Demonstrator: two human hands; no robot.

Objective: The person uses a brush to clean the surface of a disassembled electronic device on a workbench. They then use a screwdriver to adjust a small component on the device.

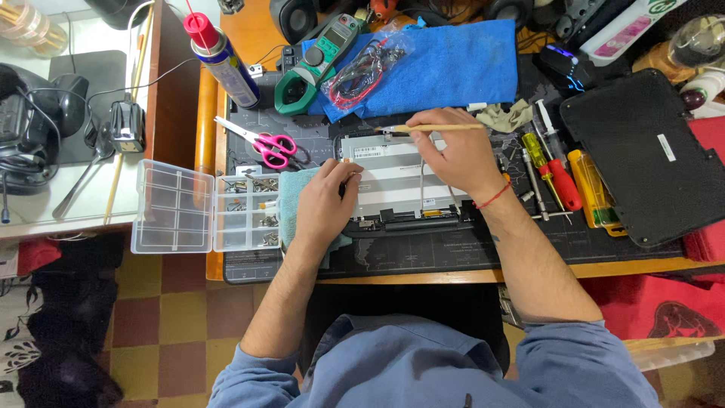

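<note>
Below our blue sleeves, our left hand [326,202] presses flat on the opened laptop panel [393,170] while our right hand [453,151] pinches a brush [430,128], its handle lying left-right along the panel's far edge.

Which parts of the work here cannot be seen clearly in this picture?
- Head view: the left hand covers the left edge of the silver panel.
- The brush tip is too small to tell if it touches the panel.
- Contents of the parts box are too small.
- The right hand hides its grip.

Wooden desk [529,270] under black mat [453,253]
</note>
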